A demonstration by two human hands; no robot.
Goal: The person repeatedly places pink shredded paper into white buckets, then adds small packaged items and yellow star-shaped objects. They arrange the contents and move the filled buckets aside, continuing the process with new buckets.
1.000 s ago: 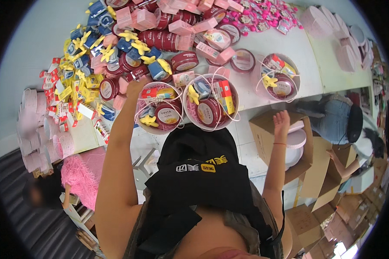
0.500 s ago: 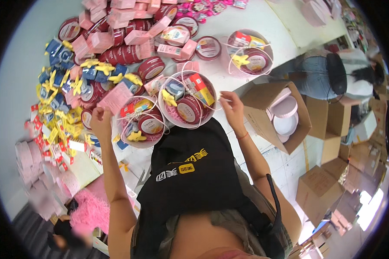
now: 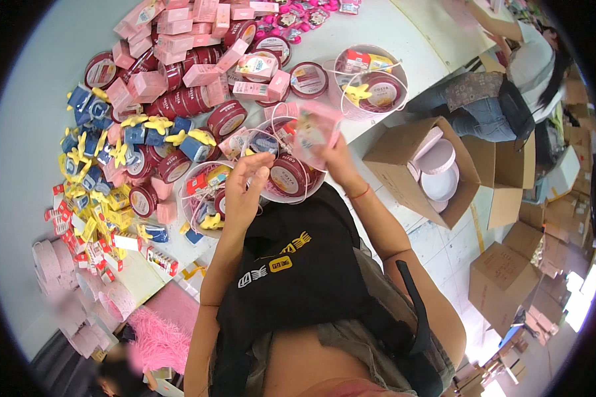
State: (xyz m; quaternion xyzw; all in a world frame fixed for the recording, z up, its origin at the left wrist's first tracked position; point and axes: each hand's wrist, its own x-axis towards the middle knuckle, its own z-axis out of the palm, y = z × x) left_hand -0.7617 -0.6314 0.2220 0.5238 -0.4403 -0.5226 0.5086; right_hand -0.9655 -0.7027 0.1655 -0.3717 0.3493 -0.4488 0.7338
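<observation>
**Both hands over the filled pink tub**

The left hand (image 3: 245, 188) hovers with its fingers loosely curled and parted, just above the near rim of a round pink tub (image 3: 291, 178) and beside a second tub (image 3: 205, 198) of small packets; whether it pinches anything cannot be told. The right hand (image 3: 331, 155) is closed around a blurred pink packet (image 3: 314, 129), held over the tub (which already holds a dark red tin). Beyond lie red tins (image 3: 185, 102), pink boxes (image 3: 179, 26) and yellow bows (image 3: 155, 124) on the white table (image 3: 33, 79). To the right stands an open cardboard box (image 3: 420, 169); farther off, another person (image 3: 510, 79) bends over.
</observation>
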